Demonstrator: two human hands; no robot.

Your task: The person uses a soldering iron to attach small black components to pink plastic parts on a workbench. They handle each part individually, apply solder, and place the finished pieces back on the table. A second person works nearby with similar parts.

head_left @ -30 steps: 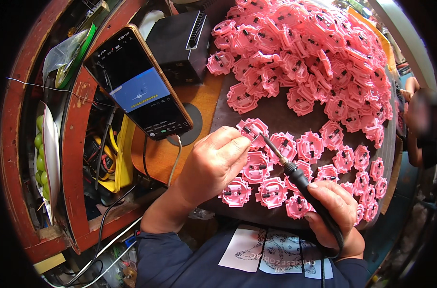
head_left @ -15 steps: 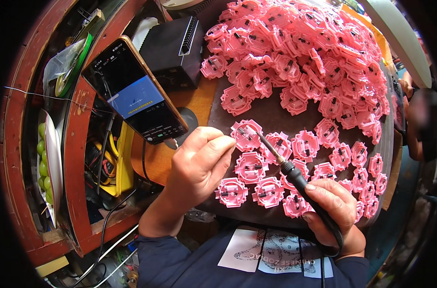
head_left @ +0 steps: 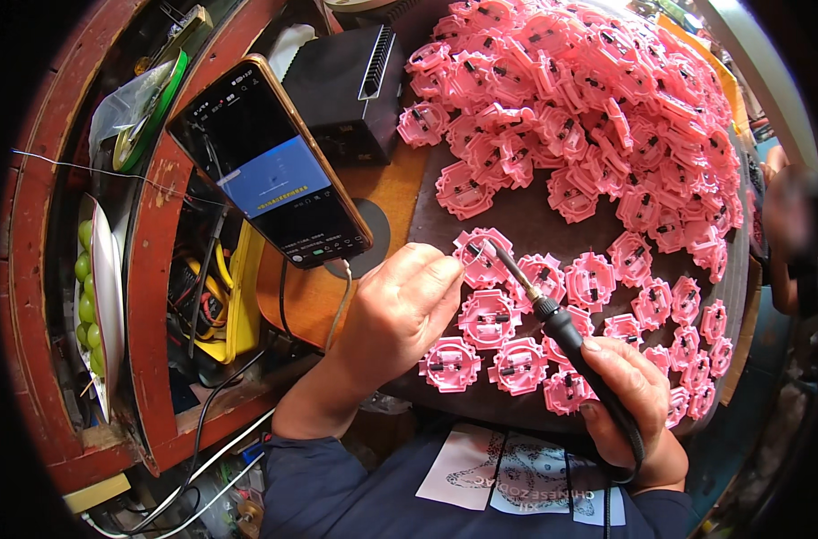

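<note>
My right hand [head_left: 632, 388] grips the black handle of a soldering iron [head_left: 566, 340]. The iron's metal tip points up and left, at a pink plastic part [head_left: 482, 258] with small dark pieces inside. Beside that part, my left hand [head_left: 407, 301] is closed in a pinch. A thin silvery strand, apparently solder wire [head_left: 470, 251], shows at its fingertips; the fingers hide most of it. Several similar pink parts [head_left: 490, 318] lie spread on the dark work surface [head_left: 436, 232], around and below the iron.
A large heap of pink parts [head_left: 561, 99] fills the far side. On the left, a phone with a lit screen [head_left: 269, 166] leans near a black box [head_left: 341, 90]. Further left stand a red wooden frame [head_left: 153, 332] and a yellow container [head_left: 247, 292]. Another person's arm [head_left: 782, 242] shows at right.
The whole view has shifted, so the scene sits slightly further right. Both hands and the soldering iron stay at the same pink part, with little visible movement relative to it.
</note>
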